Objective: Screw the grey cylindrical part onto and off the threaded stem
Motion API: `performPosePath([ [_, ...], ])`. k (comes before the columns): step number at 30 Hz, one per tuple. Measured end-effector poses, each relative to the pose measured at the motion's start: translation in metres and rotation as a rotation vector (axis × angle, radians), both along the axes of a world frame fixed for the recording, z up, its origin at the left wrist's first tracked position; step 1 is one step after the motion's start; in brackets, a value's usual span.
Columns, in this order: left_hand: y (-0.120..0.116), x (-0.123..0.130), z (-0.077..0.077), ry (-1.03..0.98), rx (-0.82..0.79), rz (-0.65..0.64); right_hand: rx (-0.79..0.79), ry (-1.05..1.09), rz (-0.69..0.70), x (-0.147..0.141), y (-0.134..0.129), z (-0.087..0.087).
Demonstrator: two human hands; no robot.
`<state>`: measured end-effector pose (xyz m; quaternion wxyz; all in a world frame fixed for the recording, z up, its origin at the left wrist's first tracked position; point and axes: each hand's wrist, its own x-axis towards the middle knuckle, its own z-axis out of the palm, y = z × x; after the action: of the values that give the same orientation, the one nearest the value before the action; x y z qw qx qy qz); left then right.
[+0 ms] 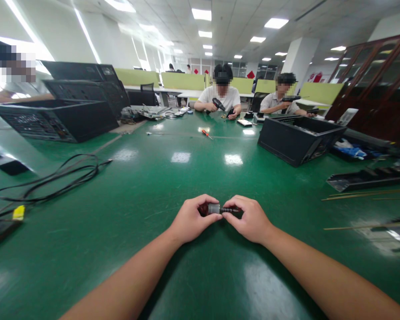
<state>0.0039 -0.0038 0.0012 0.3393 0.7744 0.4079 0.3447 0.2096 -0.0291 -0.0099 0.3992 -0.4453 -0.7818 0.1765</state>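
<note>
Just above the table, my left hand [195,218] and my right hand [250,218] meet around a small metal cylinder with a ridged or spring-wound shaft [214,208]. My left thumb and fingers close on the grey cylinder end, where something dark reddish shows inside the grip. On the other side, my right thumb and fingers pinch the thin shaft. The part lies sideways between the hands, and both its ends are partly hidden by fingers. Its exact kind I cannot make out. Under it spreads the green tabletop [166,178].
Black computer cases stand at the left [86,118] and right [295,144]. A coiled black cable [76,178] lies left; an orange screwdriver [206,133] lies farther back. Thin rods [366,194] are at right. Across the table one person [220,95] holds a power drill [218,104]; others sit nearby.
</note>
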Motion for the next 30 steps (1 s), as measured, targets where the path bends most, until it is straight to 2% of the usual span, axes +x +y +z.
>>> performPosePath([
  [15, 0.0015, -0.0009, -0.0020, 0.001, 0.011, -0.003, 0.002, -0.011, -0.006, 0.0000, 0.0004, 0.0003],
  [30, 0.0015, -0.0005, -0.0015, -0.044, -0.073, 0.014, -0.021, 0.012, -0.032, -0.0013, 0.0001, 0.0022],
])
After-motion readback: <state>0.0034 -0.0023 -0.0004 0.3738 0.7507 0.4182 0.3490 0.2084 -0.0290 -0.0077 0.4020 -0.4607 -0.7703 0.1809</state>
